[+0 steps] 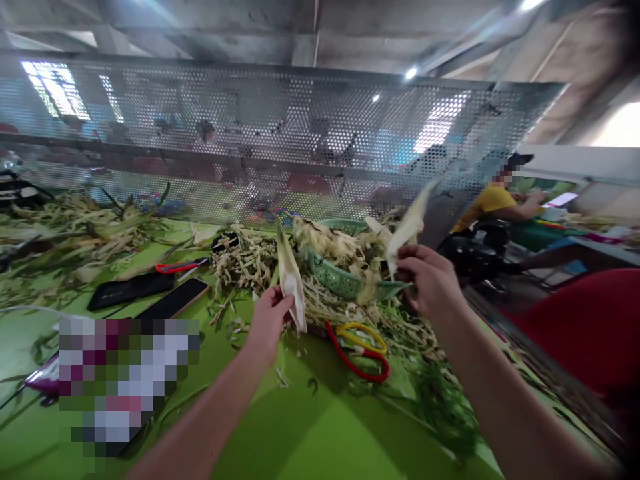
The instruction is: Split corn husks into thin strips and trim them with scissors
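Observation:
My left hand (270, 315) is closed on a pale dry husk leaf (291, 277) that stands upright above the green table (280, 427). My right hand (431, 279) pinches a second pale husk strip (411, 223), raised and blurred by motion, just right of a green plastic basket (334, 275) heaped with husk scraps. Both hands hover over a litter of husk pieces (245, 260).
Red and yellow-handled scissors (361, 350) lie below the basket. Two dark phones (173, 299) and a red-handled tool (176, 267) lie to the left. A perforated metal screen (280, 140) rises behind the table. Another person in a yellow shirt (493, 200) sits at the right.

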Available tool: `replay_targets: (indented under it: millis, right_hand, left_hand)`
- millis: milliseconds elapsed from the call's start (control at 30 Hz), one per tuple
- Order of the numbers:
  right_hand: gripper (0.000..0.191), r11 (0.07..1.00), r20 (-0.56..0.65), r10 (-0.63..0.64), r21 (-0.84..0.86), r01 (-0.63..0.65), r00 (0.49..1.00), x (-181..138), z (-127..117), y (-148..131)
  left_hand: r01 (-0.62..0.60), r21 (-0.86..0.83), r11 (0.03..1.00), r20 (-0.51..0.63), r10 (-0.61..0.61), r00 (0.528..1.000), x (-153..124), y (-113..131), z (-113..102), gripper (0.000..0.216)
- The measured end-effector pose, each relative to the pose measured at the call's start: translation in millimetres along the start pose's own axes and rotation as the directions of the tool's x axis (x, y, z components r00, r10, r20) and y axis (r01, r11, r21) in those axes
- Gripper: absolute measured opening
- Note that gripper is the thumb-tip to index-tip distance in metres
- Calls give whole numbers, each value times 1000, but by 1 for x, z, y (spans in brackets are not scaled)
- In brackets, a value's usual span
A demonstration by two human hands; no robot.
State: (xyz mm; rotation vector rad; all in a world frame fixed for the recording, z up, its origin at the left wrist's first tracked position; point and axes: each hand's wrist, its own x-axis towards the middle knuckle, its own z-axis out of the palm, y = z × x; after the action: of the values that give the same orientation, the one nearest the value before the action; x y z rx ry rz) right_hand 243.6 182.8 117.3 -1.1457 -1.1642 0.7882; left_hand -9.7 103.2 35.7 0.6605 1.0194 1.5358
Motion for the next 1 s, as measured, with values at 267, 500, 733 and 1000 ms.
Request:
replay_targets:
  millis: [267,500,733,1000]
  right_hand:
    - [28,776,185,-379,-470,420,907,-24,13,-7]
    - [29,919,576,-20,-311,242,817,-81,59,-6]
    - [21,950,577,-9,-251,188,817,-87,67,10]
    - [21,983,634,109,-182,10,765,-93,68,4]
  left_hand:
    - [-13,27,1000,108,10,994,-5,3,3,33]
    - [-20,-2,1000,207,20,978,-13,10,10,31]
    - [13,-8,1000,309,-10,951,-15,6,12,36]
    - [-16,124,992,250,-16,968,-15,8,11,32]
